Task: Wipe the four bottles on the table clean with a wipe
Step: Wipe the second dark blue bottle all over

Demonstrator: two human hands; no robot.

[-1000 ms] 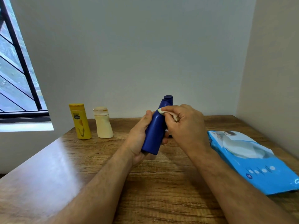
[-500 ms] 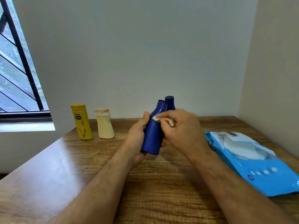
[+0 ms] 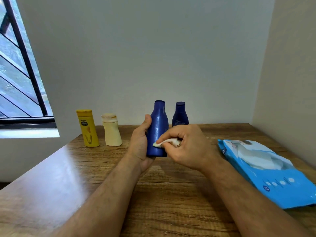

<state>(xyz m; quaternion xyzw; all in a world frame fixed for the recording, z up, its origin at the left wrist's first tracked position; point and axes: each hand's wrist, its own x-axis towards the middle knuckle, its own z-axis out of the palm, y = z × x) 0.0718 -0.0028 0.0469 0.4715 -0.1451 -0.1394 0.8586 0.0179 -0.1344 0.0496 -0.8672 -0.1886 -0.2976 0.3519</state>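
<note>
My left hand [image 3: 139, 144] grips a blue bottle [image 3: 158, 124] upright above the wooden table [image 3: 171, 194], thumb on its left side. My right hand [image 3: 186, 146] pinches a small white wipe [image 3: 166, 142] and presses its tip against the bottle's lower front. A second, darker blue bottle [image 3: 180, 115] stands behind near the wall. A yellow bottle [image 3: 87, 128] and a cream bottle [image 3: 111, 130] stand side by side at the back left.
A blue pack of wipes [image 3: 266, 170] lies flat on the table's right side, close to the side wall. A barred window [image 3: 18, 74] is at the left. The back wall rises just behind the bottles.
The held bottle has gone from tilted to upright. My right hand slid the wipe from the bottle's neck down to its lower body. The darker bottle behind is now uncovered.
</note>
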